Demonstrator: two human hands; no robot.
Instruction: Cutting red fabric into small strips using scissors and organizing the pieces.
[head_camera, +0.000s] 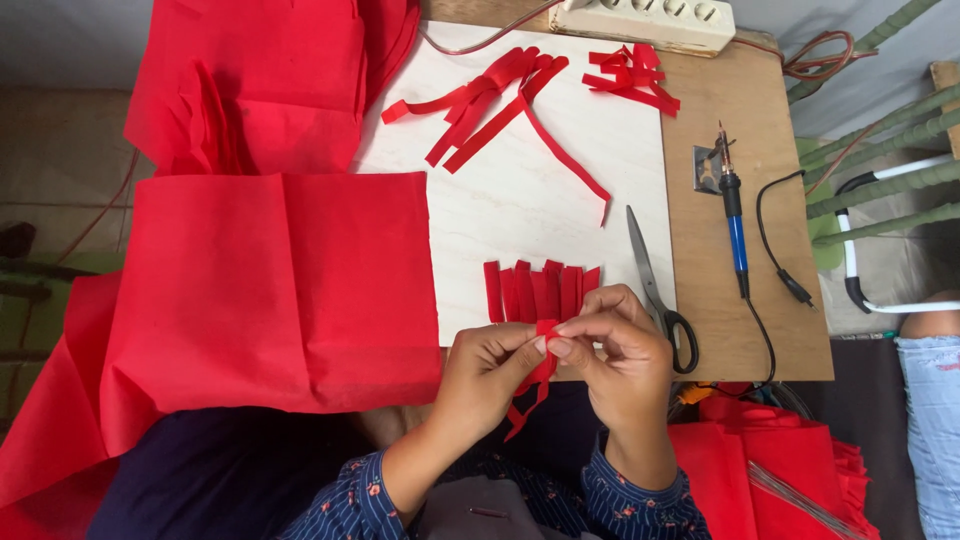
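Note:
My left hand (487, 372) and my right hand (620, 352) meet at the near edge of the table, both pinching one folded red fabric strip (541, 366) whose loose ends hang down toward my lap. Just beyond my fingers, a row of short red strips (538, 290) lies side by side on the white board (520, 200). Longer red strips (490, 100) lie in a loose bundle at the far side of the board, with a smaller tangle of strips (630, 72) to their right.
A large folded red fabric sheet (270, 285) covers the table's left side, with more red fabric (260, 80) behind. Scissors (655, 290) lie right of the board. A blue-handled soldering iron (733, 215) rests on the wooden table (770, 300). A white power strip (645, 20) sits at the back.

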